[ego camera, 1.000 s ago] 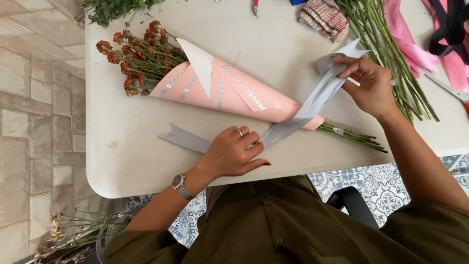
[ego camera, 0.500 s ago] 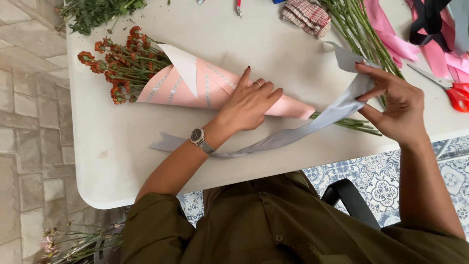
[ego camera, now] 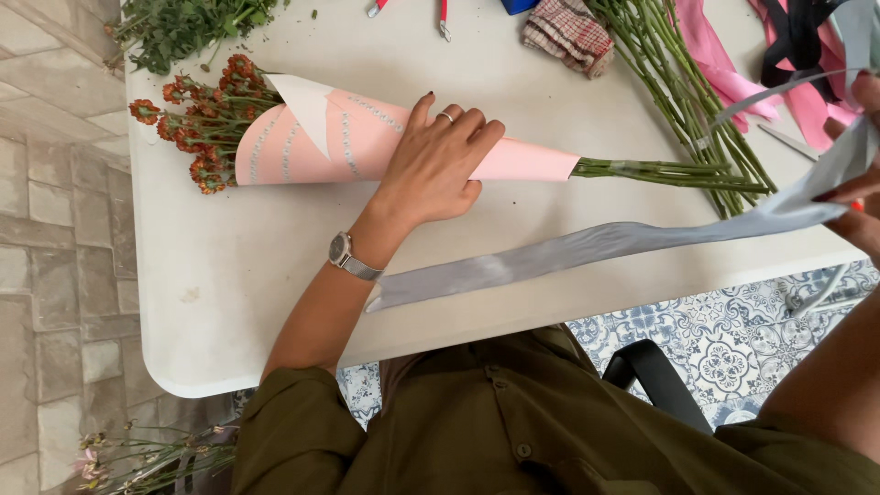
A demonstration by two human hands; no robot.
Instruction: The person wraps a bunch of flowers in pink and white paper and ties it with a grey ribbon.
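A white counter (ego camera: 275, 275) carries a pink paper cone of red-orange flowers (ego camera: 348, 137), lying on its side toward the far left. The left hand (ego camera: 438, 165) rests flat on it, fingers spread. A long grey ribbon (ego camera: 587, 249) runs right, pinched in the right hand (ego camera: 857, 197).

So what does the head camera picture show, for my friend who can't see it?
A person's left hand presses flat on a pink paper cone wrapped around red-orange flowers, lying on a white table. Their right hand, at the picture's right edge, pulls a long grey ribbon out across the table. Loose green stems lie behind.
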